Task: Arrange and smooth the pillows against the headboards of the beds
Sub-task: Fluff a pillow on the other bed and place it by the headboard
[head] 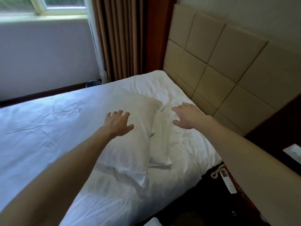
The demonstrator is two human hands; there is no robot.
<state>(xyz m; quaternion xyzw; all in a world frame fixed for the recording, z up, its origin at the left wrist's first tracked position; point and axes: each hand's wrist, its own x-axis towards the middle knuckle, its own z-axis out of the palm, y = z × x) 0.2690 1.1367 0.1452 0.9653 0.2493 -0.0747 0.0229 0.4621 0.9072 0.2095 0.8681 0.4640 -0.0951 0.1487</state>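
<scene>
My left hand (118, 123) and right hand (187, 116) reach out with fingers spread, gripping nothing. A white pillow (130, 136) lies askew on the bed (40, 128), short of the padded headboard (219, 70). It looks soft and light; I'd grasp its far corners.

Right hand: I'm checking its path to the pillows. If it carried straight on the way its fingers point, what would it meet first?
Probably the rumpled white pillow lying flat beside the beige padded headboard. The open right hand points left and slightly down over it, though its height above is unclear.
</scene>
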